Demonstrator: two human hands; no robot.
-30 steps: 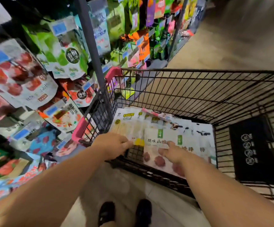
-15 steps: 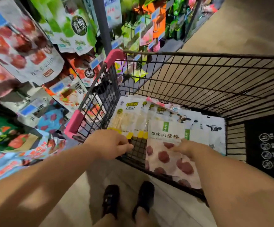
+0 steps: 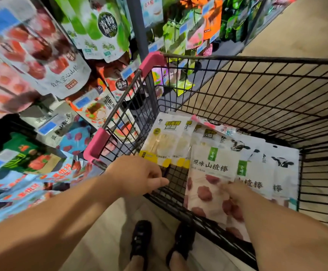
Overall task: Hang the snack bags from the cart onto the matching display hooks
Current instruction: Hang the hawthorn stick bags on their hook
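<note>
My right hand (image 3: 235, 192) pinches a white plastic snack bag printed with red fruit (image 3: 208, 173).
It's near in the black wire cart (image 3: 257, 60); my left hand (image 3: 137, 177) curls on its rim, crowded grey display rack (image 3: 139, 26) left.

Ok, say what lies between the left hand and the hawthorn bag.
Head view: only bare mesh of the cart lies between the left hand and the hawthorn bag; the yellow-labelled bags end just beyond that gap.

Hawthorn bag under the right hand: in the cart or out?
Partly out. The right hand holds the hawthorn bag raised, its lower end covering the near rim of the cart.
</note>
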